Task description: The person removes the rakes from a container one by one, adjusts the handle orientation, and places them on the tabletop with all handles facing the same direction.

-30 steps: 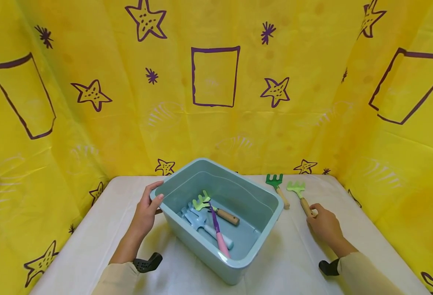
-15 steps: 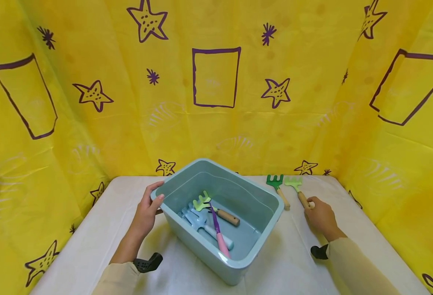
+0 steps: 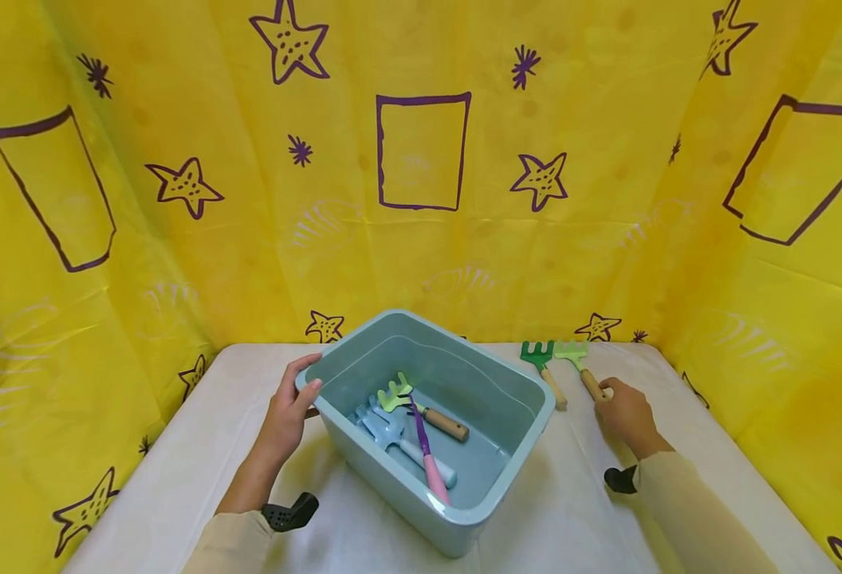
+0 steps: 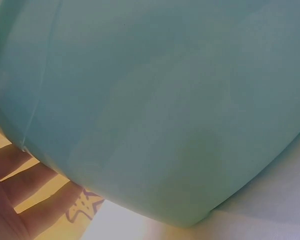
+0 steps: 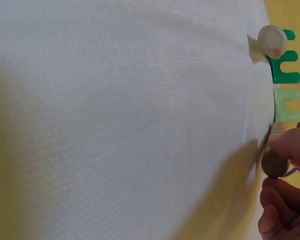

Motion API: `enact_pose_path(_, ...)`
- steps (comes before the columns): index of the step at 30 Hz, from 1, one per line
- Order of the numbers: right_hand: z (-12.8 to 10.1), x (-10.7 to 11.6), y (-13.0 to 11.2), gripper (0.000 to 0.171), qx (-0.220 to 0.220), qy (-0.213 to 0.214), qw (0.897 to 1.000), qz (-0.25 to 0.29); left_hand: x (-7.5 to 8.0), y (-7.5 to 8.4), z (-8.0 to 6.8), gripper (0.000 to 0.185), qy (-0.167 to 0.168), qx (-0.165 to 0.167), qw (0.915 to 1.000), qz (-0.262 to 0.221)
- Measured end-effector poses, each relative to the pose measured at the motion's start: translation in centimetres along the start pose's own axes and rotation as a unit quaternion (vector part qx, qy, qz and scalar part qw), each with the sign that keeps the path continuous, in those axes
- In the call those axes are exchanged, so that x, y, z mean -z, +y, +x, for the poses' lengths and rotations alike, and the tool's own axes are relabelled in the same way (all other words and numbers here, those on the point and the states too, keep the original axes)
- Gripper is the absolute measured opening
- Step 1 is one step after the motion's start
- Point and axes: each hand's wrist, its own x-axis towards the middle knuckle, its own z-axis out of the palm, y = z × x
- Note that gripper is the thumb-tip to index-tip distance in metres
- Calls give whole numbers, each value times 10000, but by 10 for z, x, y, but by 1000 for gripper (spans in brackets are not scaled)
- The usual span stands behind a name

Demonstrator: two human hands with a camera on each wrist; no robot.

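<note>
Head view: your left hand (image 3: 286,414) grips the blue bin's (image 3: 392,486) near-left rim; your right hand (image 3: 623,413) pinches the light-green rake's (image 3: 579,365) wooden handle, far right on the table.

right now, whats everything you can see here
bin: 1, pale blue, centre of table
rakes in bin: about 3, light green, pale blue, purple-pink, overlapping
dark green rake: 1, on table right of bin
light green rake: 1, on table beside the dark green one
table cover: 1, white
backdrop: yellow, purple stars
left hand: grips bin's rim
right hand: holds light green rake's wooden handle
</note>
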Motion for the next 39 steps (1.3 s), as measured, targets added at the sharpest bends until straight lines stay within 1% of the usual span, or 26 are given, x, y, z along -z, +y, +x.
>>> enact_pose_path(3,2,3,-1,42,110,139,9998,-51,0,-15,5,47,41,-52,10000,-17)
enact_pose_path(4,3,4,-2,43,159,194,9997,-72,0,-16,5,47,49,-67,10000,-5)
enact_pose_path(9,7,15,-14,46,212,325,9992,7,0,-16,5,46,82,-22,10000,10)
enact_pose_path(12,10,24,-26,48,202,370,9990,127,1,-15,5,46,60,8,10000,11)
enact_pose_path(15,14,35,-41,49,288,461,9982,247,1,-15,4,46,46,-12,10000,-16)
enact_pose_path(19,21,48,-59,46,561,641,9957,370,1,-15,5,46,38,-28,10000,-17)
enact_pose_path(22,25,59,-74,46,778,686,9934,493,1,-15,5,45,41,-16,10000,6)
enact_pose_path(27,26,75,-103,49,1061,577,9897,770,0,-16,5,46,40,-21,10000,37)
enact_pose_path(33,25,93,-139,51,1230,466,9848,1138,0,-16,5,46,56,-14,10000,40)
enact_pose_path(39,28,103,-169,54,1555,298,9787,1310,0,-16,4,46,39,16,10000,37)
